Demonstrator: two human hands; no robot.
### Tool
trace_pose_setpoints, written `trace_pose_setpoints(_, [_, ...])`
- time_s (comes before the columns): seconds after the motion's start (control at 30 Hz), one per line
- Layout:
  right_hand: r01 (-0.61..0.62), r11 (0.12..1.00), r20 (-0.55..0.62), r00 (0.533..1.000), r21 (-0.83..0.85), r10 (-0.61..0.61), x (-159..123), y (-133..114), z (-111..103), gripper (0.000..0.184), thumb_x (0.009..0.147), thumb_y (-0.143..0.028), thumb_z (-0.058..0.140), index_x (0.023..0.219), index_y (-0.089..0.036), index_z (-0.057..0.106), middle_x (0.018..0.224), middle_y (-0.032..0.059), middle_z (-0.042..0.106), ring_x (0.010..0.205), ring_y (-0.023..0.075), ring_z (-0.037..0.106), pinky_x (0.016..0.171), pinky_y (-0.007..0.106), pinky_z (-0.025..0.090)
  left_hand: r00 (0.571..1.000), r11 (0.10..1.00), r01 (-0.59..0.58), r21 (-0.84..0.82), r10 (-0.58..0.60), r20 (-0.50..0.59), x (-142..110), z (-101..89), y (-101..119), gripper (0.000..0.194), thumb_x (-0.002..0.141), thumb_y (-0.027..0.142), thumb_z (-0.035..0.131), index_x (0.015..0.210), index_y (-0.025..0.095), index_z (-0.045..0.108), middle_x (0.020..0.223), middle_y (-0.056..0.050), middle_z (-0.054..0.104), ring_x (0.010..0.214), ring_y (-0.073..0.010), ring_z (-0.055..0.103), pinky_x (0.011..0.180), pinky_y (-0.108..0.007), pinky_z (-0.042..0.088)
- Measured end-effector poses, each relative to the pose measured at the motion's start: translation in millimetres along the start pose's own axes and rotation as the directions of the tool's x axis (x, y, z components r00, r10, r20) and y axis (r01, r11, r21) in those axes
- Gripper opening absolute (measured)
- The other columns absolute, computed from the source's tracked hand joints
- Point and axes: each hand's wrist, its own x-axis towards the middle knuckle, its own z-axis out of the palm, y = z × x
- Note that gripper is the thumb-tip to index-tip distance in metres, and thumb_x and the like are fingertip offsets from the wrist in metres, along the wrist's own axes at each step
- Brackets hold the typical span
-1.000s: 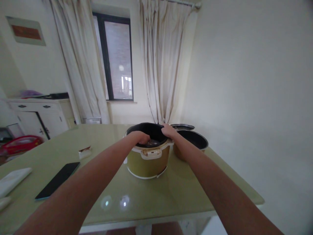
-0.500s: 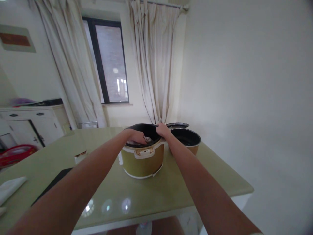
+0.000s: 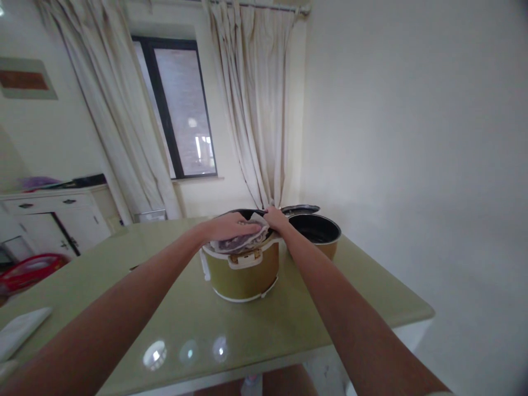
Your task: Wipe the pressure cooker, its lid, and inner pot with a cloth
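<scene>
A gold and white rice cooker [image 3: 243,278] stands on the table, its top uncovered and its inside dark. My left hand [image 3: 229,226] is closed over a crumpled grey-white cloth [image 3: 237,243], pressing it on the cooker's front rim. Part of the cloth drapes over the edge above the white front latch. At the right side of the same rim, my right hand [image 3: 275,219] grips the cooker, its fingertips partly hidden. Just right of it sits the gold inner pot [image 3: 330,250] with a black inside. Behind that pot lies a dark, shiny lid [image 3: 301,209].
The pale green table [image 3: 198,324] has its right edge near a white wall. A white flat object [image 3: 25,327] lies at the left. A red basin [image 3: 33,273] and a white cabinet [image 3: 49,220] stand beyond the table. Curtains [image 3: 256,110] hang by the window.
My left hand has risen from inside the cooker to its front rim, bringing the cloth into fuller view. My right hand stays on the rim. The view has shifted slightly.
</scene>
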Motion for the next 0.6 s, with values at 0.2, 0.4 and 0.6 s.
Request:
trace_pose_setpoints(0.2, [-0.073,0.995,-0.046,0.996,0.06,0.076,-6.1,-4.6,-1.4,0.049,0.092,-0.03,0.048,0.135,-0.016,0.069,0.138,0.0187,0.069,0.128,0.0345,0.065,0.102,0.044,0.053,0.99,0.927,0.114,0.358,-0.135,0.034,3.9,-16.4,-26.8,0.052,0.071,0.055,0.07,0.112,0.022,0.075,0.104,-0.005,0.079,0.09,-0.0239,0.072,0.072,-0.028,0.052])
trace_pose_setpoints(0.4, [-0.094,0.992,-0.055,0.994,0.081,0.099,-10.5,-5.6,-4.9,0.048,0.092,-0.029,0.048,0.134,-0.018,0.069,0.137,0.0188,0.069,0.128,0.0353,0.065,0.103,0.046,0.052,0.994,0.971,-0.032,0.235,0.005,0.114,32.1,9.7,-1.1,0.042,0.072,0.042,0.064,0.107,0.022,0.078,0.105,-0.004,0.079,0.093,-0.0229,0.07,0.079,-0.028,0.054])
trace_pose_setpoints(0.6, [-0.097,0.991,-0.048,0.994,0.091,0.101,-6.7,-4.6,-4.5,0.05,0.092,-0.031,0.05,0.137,-0.017,0.066,0.137,0.0183,0.069,0.127,0.0343,0.066,0.099,0.044,0.054,0.979,0.975,-0.144,0.172,0.166,-0.121,24.5,16.8,20.3,0.04,0.081,0.043,0.057,0.102,0.018,0.08,0.091,-0.005,0.078,0.088,-0.0237,0.069,0.078,-0.029,0.054])
